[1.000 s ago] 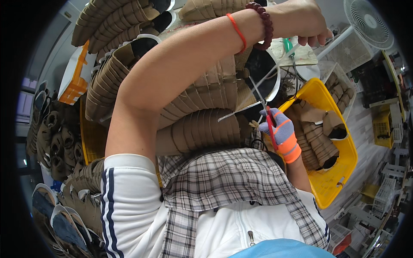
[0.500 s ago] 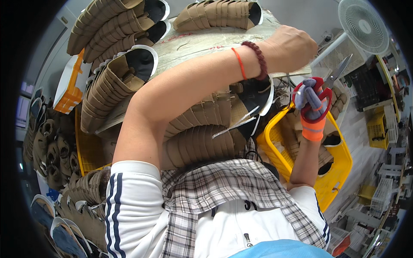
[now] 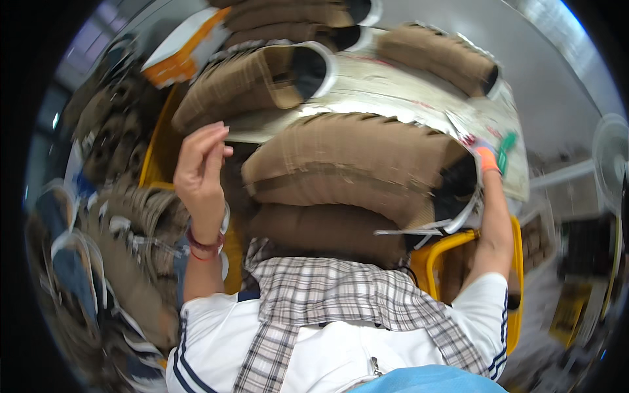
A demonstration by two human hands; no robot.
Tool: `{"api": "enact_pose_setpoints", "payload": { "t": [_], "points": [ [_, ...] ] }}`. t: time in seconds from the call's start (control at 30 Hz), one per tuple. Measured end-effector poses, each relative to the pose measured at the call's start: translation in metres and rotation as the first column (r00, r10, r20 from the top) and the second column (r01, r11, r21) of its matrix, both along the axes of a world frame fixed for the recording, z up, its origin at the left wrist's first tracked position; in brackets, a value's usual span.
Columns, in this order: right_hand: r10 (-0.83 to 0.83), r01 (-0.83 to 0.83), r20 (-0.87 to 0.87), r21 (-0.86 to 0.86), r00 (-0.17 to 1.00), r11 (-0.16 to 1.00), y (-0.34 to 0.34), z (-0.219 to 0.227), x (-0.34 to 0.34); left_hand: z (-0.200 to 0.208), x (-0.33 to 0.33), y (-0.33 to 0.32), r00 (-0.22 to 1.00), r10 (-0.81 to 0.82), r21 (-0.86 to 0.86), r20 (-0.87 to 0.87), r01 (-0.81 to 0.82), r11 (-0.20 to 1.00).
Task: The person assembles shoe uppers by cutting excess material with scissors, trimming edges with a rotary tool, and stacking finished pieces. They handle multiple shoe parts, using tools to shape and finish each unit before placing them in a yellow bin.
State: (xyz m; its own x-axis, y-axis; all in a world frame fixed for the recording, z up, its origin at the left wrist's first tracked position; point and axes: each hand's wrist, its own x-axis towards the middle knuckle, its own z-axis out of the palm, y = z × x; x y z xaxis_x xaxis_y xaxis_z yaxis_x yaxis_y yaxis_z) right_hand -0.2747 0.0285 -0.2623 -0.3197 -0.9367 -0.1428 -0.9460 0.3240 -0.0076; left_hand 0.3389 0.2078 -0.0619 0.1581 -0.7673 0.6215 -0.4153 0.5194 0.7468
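My left hand [image 3: 202,177] is raised beside the near end of a long stack of nested brown shoe uppers [image 3: 341,170]. Its fingers are loosely bent and apart, with nothing seen in them. At the stack's other end, my right hand [image 3: 485,152], in a grey and orange glove, is on the tabletop. Partly hidden and blurred, it is closed round red-handled scissors [image 3: 466,139] whose blades point away. A green-handled tool [image 3: 506,145] lies just right of that hand. White cords [image 3: 416,230] hang at the stack's black and white end. Another brown stack [image 3: 321,229] lies closer to me.
More stacks of brown uppers [image 3: 255,82] stand at the back left of the pale table [image 3: 393,82], with another stack [image 3: 439,56] at its far side. A yellow crate [image 3: 515,314] is at my right. Heaps of shoe parts [image 3: 124,262] fill the left. A fan [image 3: 612,157] stands far right.
My left arm has swung from across the table back to the left. My right hand has moved from above the yellow crate onto the tabletop with the scissors. The view has shifted too.
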Motion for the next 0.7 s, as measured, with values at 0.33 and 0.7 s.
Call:
{"api": "enact_pose_setpoints", "payload": {
  "t": [0.33,0.7],
  "points": [
    [-0.033,0.174,0.223,-0.653,0.974,0.737,0.189,0.002,-0.026,-0.159,0.024,0.119,0.951,0.165,0.645,-0.261,0.045,0.763],
    [-0.061,0.077,0.963,0.042,0.263,0.996,0.348,0.059,0.248,-0.164,0.004,0.077,0.878,-0.342,0.724,-0.335,0.472,0.503]
  ]
}}
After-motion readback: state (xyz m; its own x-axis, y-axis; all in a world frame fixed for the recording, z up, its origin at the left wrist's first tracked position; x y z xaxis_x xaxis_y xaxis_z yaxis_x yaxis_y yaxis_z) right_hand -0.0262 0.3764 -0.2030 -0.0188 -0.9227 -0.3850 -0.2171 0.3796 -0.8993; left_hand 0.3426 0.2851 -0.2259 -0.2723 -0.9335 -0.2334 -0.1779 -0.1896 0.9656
